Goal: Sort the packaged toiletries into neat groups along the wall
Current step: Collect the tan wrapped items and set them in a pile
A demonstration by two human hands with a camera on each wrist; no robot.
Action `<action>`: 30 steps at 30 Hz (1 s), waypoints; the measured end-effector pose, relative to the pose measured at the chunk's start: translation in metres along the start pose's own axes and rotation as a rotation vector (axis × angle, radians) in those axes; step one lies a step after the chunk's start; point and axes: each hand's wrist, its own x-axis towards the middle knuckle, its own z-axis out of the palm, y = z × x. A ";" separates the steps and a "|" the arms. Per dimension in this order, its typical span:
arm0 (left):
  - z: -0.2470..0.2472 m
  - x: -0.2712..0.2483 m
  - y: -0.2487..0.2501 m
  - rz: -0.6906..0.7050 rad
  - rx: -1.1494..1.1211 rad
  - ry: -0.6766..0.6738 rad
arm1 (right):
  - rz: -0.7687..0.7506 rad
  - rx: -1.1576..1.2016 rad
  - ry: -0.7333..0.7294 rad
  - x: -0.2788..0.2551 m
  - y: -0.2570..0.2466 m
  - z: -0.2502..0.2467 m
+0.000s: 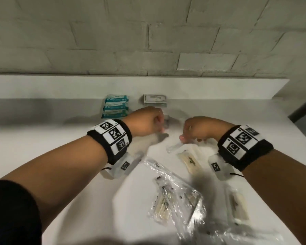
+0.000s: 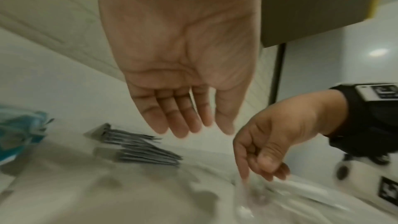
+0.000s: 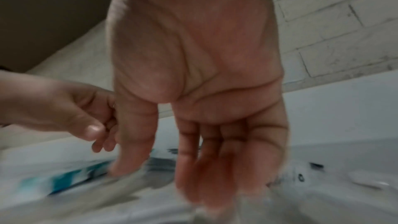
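Observation:
Against the wall lie a stack of teal packets (image 1: 116, 106) and a stack of grey packets (image 1: 155, 100), also seen as the grey packets (image 2: 137, 147). My left hand (image 1: 159, 128) hovers just in front of the grey stack; the left wrist view shows the left hand (image 2: 193, 129) with straight fingers and an empty palm. My right hand (image 1: 185, 138) reaches down to the right of it and pinches the end of a clear packet (image 1: 175, 147), blurred by motion. Thumb and forefinger of the right hand (image 2: 258, 173) meet on that clear packet (image 2: 247, 188).
Near me on the white counter (image 1: 78, 156) lie clear packets with cream items (image 1: 189, 160) (image 1: 237, 206) and crinkled clear bags (image 1: 175, 200). A brick wall (image 1: 148, 41) backs the counter. The counter's right edge (image 1: 293, 121) drops to a dark floor.

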 end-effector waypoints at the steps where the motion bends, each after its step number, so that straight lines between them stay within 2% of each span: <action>1: 0.002 -0.013 0.008 0.051 0.011 -0.090 | 0.000 -0.071 -0.086 -0.013 -0.001 0.008; 3: 0.010 -0.039 0.024 0.134 0.102 -0.284 | 0.024 -0.140 -0.128 -0.034 0.001 0.033; 5: 0.023 -0.060 0.035 0.179 0.175 -0.443 | 0.058 -0.199 -0.047 -0.045 0.003 0.060; 8: 0.044 -0.083 0.046 0.214 0.282 -0.506 | 0.088 -0.228 0.061 -0.050 0.008 0.078; 11: 0.066 -0.104 0.056 0.231 0.433 -0.426 | 0.101 -0.149 0.047 -0.058 0.016 0.076; 16: 0.084 -0.127 0.067 0.202 0.465 -0.280 | 0.095 -0.182 0.078 -0.078 0.022 0.080; 20: 0.091 -0.140 0.078 0.210 0.554 -0.195 | 0.049 -0.113 0.196 -0.081 0.028 0.094; 23: 0.097 -0.147 0.083 0.154 0.540 -0.156 | 0.028 -0.098 0.247 -0.080 0.027 0.101; 27: 0.099 -0.158 0.085 0.047 0.493 -0.077 | 0.087 -0.105 0.165 -0.078 0.032 0.095; 30: 0.094 -0.164 0.084 -0.092 0.374 -0.063 | 0.054 -0.085 0.271 -0.086 0.045 0.086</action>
